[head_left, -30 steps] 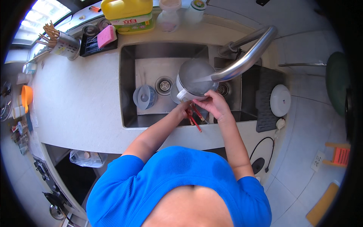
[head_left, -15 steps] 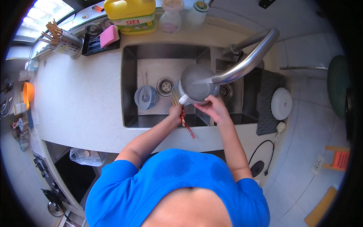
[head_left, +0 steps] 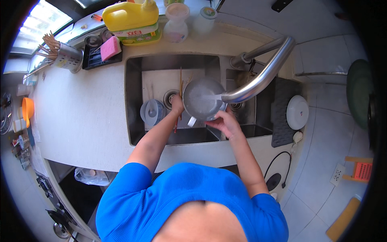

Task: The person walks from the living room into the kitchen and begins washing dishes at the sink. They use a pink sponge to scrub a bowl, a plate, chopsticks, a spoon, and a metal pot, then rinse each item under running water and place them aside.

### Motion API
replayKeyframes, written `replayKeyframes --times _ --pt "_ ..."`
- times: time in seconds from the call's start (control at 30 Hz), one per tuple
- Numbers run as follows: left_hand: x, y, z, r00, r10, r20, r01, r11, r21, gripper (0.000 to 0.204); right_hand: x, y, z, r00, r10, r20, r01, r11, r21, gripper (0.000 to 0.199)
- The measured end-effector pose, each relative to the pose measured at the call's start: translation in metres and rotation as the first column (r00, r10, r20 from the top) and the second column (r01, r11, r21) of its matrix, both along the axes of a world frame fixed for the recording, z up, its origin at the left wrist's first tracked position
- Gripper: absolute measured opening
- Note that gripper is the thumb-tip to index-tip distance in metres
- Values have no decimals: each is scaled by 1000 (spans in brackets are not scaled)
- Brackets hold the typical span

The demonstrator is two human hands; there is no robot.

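Note:
Fingers closed around a bunch of chopsticks, my left hand is over the sink's drain, just left of a round pot with a white handle. Their red ends stick out below the hand and the plain ends point to the back. My right hand grips the pot by its near right side, thumb at the rim. Cloudy water fills much of the pot. The curved metal faucet pours a stream into it. Left of my left hand, nested bowls with a pale spoon-like utensil sit in the steel sink.
A yellow jug, a pink sponge on a black tray and a perforated chopstick holder line the back left counter. Right of the sink, a white plate leans by a dark drying mat.
My left hand has moved forward and left with the chopsticks, now lying nearly straight front to back. The pot has shifted slightly left and nearer, still in my right hand under the stream.

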State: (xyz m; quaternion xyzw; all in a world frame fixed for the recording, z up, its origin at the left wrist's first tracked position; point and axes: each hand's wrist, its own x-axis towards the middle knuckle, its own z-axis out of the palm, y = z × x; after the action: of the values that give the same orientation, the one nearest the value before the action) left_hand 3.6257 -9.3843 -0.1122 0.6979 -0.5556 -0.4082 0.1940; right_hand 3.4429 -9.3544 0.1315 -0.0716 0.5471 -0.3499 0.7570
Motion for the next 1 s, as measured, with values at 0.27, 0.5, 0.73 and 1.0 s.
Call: replayKeyframes --times 0.27,0.5,0.73,1.0 --pt "22 -5 -24 995 87 47 -88 996 17 21 8 24 -43 989 -32 143 10 989 146 78" --pt "35 -39 26 960 264 89 -271 960 77 22 9 36 -81 985 -126 121 82 943 321 84" --pt "40 -34 20 902 430 14 -430 898 91 21 33 26 -125 983 -185 15 159 881 445 78" --pt "57 7 84 979 114 -166 -83 980 181 29 31 26 -193 989 -34 -143 90 910 406 81"
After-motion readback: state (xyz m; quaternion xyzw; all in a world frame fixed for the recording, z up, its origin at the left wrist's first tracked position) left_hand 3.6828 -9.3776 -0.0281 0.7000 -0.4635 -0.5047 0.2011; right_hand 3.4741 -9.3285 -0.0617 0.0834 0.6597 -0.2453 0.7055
